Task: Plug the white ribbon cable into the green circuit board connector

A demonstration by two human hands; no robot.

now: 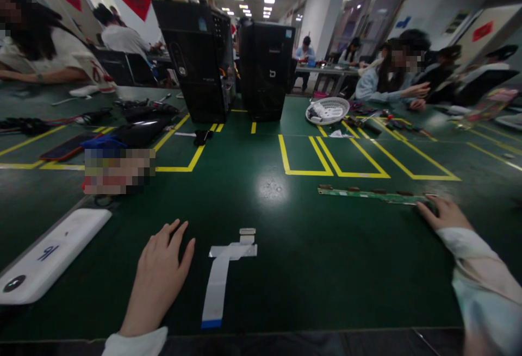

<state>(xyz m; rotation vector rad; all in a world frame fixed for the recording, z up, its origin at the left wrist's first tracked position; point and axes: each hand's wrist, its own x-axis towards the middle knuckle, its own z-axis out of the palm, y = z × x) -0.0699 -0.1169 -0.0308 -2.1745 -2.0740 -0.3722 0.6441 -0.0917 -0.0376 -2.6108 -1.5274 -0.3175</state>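
Observation:
My left hand (161,272) rests palm down on the green table, fingers loosely spread, holding nothing. Just right of it lies a flat white ribbon cable (216,288) with a blue end, a folded cross-piece and a small connector (247,232) at the top. Farther right, my right hand (446,214) grips the right end of a long, thin green circuit board strip (362,194) between thumb and fingers. The strip lies roughly crosswise on the table, and the fingertips partly hide its end.
Two black computer towers (196,62) stand at the back. A white basket (327,110) with parts sits right of them. On the left are a white device (51,258), a black pouch (141,130) and cables. Yellow tape (310,173) marks the table. Other people sit around.

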